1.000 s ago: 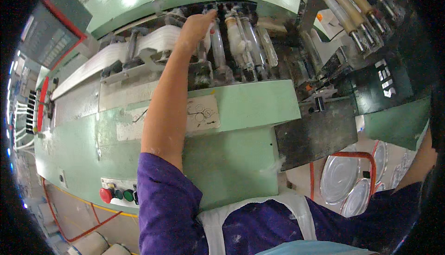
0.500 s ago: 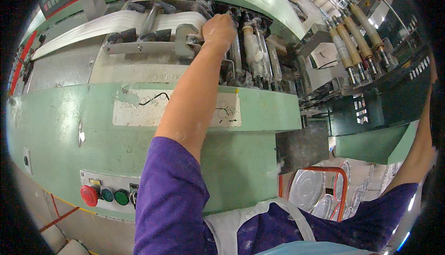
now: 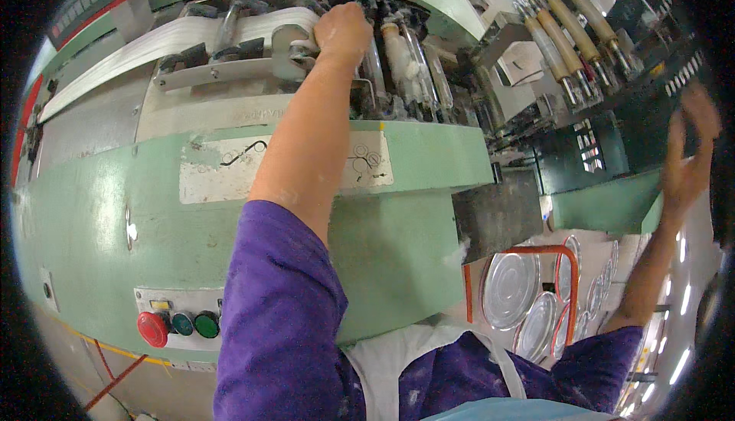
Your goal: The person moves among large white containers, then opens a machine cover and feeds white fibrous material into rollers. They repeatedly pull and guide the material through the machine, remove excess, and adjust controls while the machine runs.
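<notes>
My left hand (image 3: pixel 344 34) reaches over the green machine (image 3: pixel 92 207) with its fingers curled down and closed. Whatever they grip is hidden behind the knuckles. Beside it, a broad band of white fibre (image 3: pixel 164 38) runs from the left to a rounded metal guide (image 3: pixel 291 52). Just right of that hand lie several metal rollers, one of them wrapped in white fluff (image 3: pixel 402 61). Far out at the right, my right hand (image 3: pixel 693 141) is raised with thumb and fingers apart and nothing seen in it, slightly blurred.
A panel with a red push button (image 3: pixel 152 329) and green ones sits low on the machine's front. Tan rollers (image 3: pixel 586 14) stand tilted at the upper right. Round silvery discs (image 3: pixel 511 291) are below, by an orange-red bar (image 3: pixel 528 249). A red-framed keypad (image 3: pixel 99 4) is at the upper left.
My right hand has come into view at the right edge, where only the forearm showed. My left hand stays closed at the same spot by the guide; the whole view has shifted slightly.
</notes>
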Demonstrator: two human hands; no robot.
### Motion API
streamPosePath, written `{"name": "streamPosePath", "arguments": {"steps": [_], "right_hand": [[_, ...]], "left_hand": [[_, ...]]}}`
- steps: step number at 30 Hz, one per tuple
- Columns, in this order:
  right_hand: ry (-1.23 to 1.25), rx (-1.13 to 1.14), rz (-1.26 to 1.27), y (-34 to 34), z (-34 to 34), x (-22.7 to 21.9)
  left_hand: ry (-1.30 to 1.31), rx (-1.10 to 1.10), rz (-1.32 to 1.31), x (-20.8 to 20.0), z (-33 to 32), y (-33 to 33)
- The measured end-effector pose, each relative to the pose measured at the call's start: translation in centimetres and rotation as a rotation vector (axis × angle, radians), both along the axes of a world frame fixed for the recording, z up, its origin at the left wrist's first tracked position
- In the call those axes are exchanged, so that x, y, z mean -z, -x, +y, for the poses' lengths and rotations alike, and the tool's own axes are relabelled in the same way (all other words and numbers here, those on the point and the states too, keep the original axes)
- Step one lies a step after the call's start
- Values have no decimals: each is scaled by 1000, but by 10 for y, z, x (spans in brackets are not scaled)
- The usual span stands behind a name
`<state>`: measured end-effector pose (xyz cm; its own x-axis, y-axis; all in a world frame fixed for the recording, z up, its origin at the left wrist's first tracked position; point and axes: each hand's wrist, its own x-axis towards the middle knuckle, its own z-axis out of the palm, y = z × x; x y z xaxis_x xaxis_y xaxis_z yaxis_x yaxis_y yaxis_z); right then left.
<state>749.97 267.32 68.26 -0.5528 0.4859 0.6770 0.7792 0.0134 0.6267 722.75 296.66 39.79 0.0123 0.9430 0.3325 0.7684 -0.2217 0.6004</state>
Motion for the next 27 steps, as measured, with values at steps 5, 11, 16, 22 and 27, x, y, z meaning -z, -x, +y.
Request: {"name": "streamPosePath", "arguments": {"steps": [5,11,16,22,27], "right_hand": [[1376,-131,722,57,-113,181],[1721,157,1076,70,-182,312],[1613,299,1022,81,-205,381],[1536,274,748,85,-195,402],[1562,245,690,85,-192,396]], "left_hand": [[63,24,53,-3,-2,1],[89,-11,35,-5,-5,1],[72,6,84,-4,-4,1],[58,-21,117,-2,-3,2],[37,8,111,2,0,1]]}}
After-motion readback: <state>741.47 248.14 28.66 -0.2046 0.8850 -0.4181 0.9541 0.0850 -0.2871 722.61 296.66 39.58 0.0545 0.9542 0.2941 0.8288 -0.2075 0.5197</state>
